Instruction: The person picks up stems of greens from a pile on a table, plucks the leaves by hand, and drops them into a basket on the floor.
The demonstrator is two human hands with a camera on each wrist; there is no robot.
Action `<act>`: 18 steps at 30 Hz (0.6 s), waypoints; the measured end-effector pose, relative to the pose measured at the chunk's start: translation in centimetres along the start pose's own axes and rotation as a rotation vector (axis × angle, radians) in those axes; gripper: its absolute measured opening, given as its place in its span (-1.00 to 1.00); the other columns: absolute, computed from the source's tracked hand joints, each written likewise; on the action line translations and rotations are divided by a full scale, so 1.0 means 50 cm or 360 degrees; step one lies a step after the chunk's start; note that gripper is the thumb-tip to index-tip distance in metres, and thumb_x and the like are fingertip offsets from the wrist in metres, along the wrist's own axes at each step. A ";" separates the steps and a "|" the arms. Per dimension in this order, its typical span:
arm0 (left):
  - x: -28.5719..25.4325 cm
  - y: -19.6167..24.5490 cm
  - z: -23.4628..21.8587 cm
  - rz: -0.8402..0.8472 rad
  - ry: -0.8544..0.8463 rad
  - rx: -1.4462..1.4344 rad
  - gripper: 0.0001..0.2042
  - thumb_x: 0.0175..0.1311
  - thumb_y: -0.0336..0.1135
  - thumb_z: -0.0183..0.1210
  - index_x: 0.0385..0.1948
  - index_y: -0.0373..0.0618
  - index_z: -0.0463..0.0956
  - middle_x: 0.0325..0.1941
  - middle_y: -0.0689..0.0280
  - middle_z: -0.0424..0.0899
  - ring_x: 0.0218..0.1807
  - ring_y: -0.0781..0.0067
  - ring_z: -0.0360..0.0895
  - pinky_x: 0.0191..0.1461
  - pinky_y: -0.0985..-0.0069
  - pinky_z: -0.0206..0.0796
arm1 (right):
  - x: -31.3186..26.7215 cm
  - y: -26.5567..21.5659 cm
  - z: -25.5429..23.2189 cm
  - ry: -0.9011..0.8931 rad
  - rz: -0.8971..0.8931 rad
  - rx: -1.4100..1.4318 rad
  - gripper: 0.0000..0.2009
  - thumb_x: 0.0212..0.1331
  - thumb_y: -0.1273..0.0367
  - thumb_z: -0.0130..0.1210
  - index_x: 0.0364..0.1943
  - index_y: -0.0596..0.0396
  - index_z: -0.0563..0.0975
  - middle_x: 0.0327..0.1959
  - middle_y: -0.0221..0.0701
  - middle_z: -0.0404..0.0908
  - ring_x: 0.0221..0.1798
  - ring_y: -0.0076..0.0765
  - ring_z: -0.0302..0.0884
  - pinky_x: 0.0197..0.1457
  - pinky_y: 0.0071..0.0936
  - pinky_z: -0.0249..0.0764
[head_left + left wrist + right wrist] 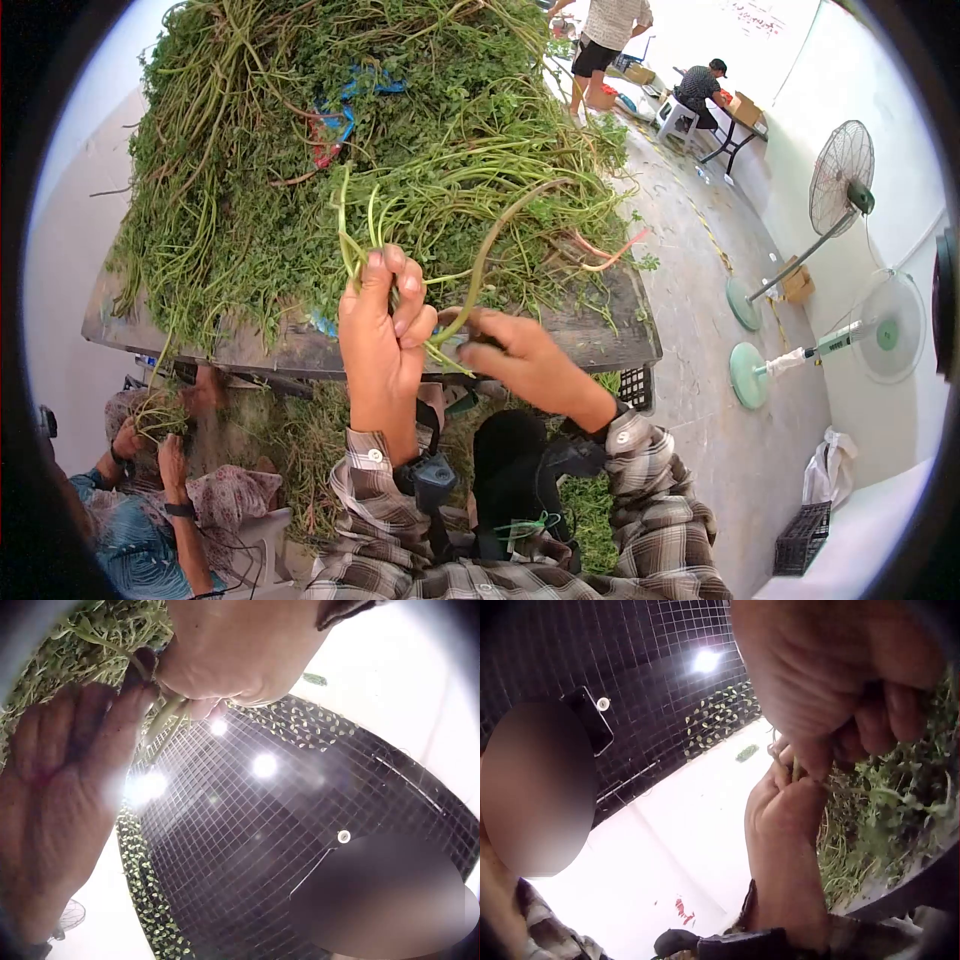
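The left hand [382,335] was clamped on several thin stems [343,205] over the near edge of the bench [605,345], beside the piled greens [420,130]. The right hand [530,362], just beside it, appeared to pinch the thick stem [483,262] near its lower end; fingers partly hid the contact. The step was judged two-handed stem handling, calling next for a steady left grip and controlled finger pressure.

Head view: dark tabletop [600,345] near centre; grey floor [690,330] at 3 o'clock, yellow-marked line [712,238] crossing it; white wall [895,130] at 2 o'clock, standing fans at 2 [843,180] and 3 [885,330], black crate [803,540] at 4. Left wrist view: dark mesh ceiling [247,840] from centre toward 5 o'clock, lamps [265,766] lit.
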State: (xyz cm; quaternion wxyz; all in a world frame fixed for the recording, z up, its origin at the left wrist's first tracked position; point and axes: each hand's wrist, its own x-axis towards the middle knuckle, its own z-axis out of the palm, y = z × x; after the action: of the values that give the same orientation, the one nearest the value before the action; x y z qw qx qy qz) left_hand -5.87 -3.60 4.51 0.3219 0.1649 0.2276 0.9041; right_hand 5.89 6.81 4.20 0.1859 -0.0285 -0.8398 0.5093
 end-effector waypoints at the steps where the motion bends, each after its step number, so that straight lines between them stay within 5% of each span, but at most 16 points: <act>1: 0.000 -0.001 0.000 -0.0011 0.0003 -0.0050 -0.82 0.38 -0.25 -0.14 -0.36 -0.13 0.31 -0.53 0.41 0.32 -0.70 0.79 0.03 -0.74 0.80 -0.14 | 0.005 -0.006 0.008 -0.0096 0.0027 -0.0044 -0.75 0.15 0.43 -0.05 -0.11 0.23 0.44 -0.42 -0.31 0.52 -0.34 -0.48 0.44 -0.27 -0.46 0.38; 5: 0.002 0.003 -0.007 -0.0031 -0.0002 -0.0085 -0.82 0.37 -0.24 -0.13 -0.38 -0.12 0.30 -0.54 0.42 0.31 -0.70 0.78 0.02 -0.74 0.79 -0.16 | 0.009 0.008 0.040 -0.0195 0.0288 0.0324 -0.82 0.12 0.40 -0.03 -0.27 0.24 0.45 -0.52 -0.27 0.46 -0.41 -0.42 0.42 -0.29 -0.44 0.36; 9: 0.006 0.042 -0.031 0.0212 0.0158 0.0056 -0.80 0.36 -0.23 -0.11 -0.42 -0.11 0.33 -0.56 0.42 0.33 -0.72 0.78 0.00 -0.73 0.78 -0.19 | -0.033 0.010 0.019 -0.0219 0.0093 0.0133 -0.84 0.15 0.38 -0.03 -0.34 0.23 0.43 -0.57 -0.36 0.40 -0.47 -0.53 0.35 -0.38 -0.54 0.32; 12: 0.007 0.066 -0.044 0.0410 0.0210 0.0148 -0.81 0.36 -0.24 -0.11 -0.43 -0.12 0.33 -0.58 0.43 0.33 -0.73 0.78 0.01 -0.75 0.76 -0.19 | -0.088 0.021 -0.018 -0.0138 0.0282 0.0168 -0.83 0.21 0.35 -0.07 -0.38 0.18 0.42 -0.58 -0.50 0.39 -0.54 -0.65 0.24 -0.48 -0.68 0.20; 14: 0.000 0.058 -0.033 0.0385 0.0234 0.0382 -0.80 0.36 -0.24 -0.11 -0.43 -0.12 0.34 -0.58 0.44 0.33 -0.74 0.78 0.01 -0.75 0.75 -0.20 | -0.112 0.024 -0.041 0.0067 0.0733 0.0688 -0.83 0.21 0.36 -0.08 -0.44 0.16 0.42 -0.57 -0.53 0.34 -0.58 -0.66 0.14 -0.54 -0.71 0.06; 18: -0.014 0.021 0.008 0.0307 0.0182 0.0721 -0.80 0.34 -0.22 -0.06 -0.39 -0.14 0.35 -0.59 0.48 0.31 -0.72 0.78 0.00 -0.70 0.75 -0.16 | -0.106 -0.003 -0.062 0.0250 0.0543 0.0891 -0.80 0.27 0.31 -0.14 -0.42 0.13 0.36 -0.59 -0.54 0.25 -0.59 -0.71 0.05 -0.59 -0.74 -0.02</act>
State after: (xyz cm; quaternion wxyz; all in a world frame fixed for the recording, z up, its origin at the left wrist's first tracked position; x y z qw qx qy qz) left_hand -5.71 -4.67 5.29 0.1757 0.2024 0.4254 0.8644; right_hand 11.91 8.10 4.11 0.1625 -0.1557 -0.6335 0.7402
